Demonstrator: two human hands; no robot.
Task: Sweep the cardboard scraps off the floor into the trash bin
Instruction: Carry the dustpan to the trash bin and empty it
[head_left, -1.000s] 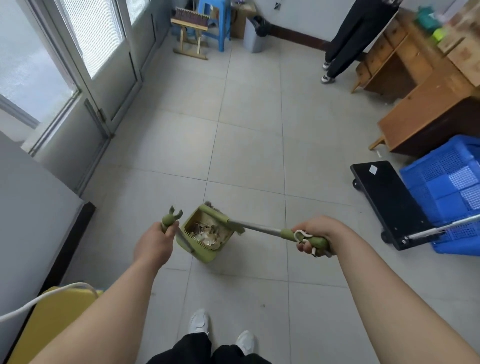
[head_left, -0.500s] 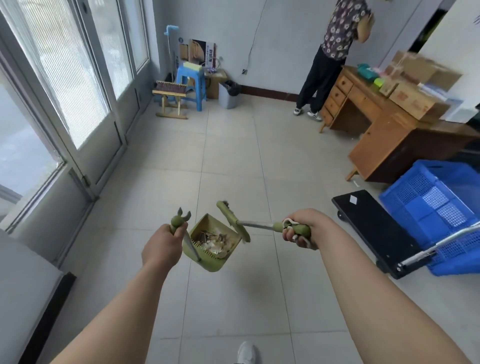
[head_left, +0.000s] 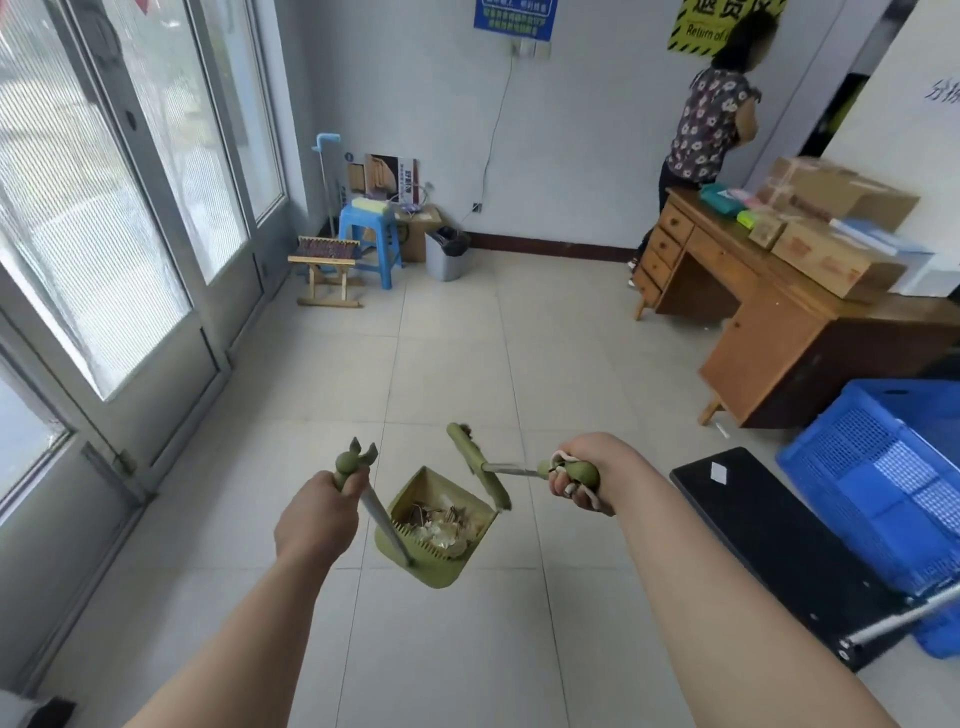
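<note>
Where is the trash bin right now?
The grey trash bin stands on the floor against the far wall, just right of the blue stool.

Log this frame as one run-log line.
phase: carrying to bin | left hand: grips green dustpan handle | right hand: grips green broom | cardboard scraps: in dustpan | grey trash bin: far wall

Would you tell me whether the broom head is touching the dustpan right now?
Cannot tell. In the head view the broom head overlaps the dustpan rim at its right corner, but no contact or gap shows plainly.

L hand (head_left: 318, 514) & R hand (head_left: 586, 475) fisted, both arms fwd
</note>
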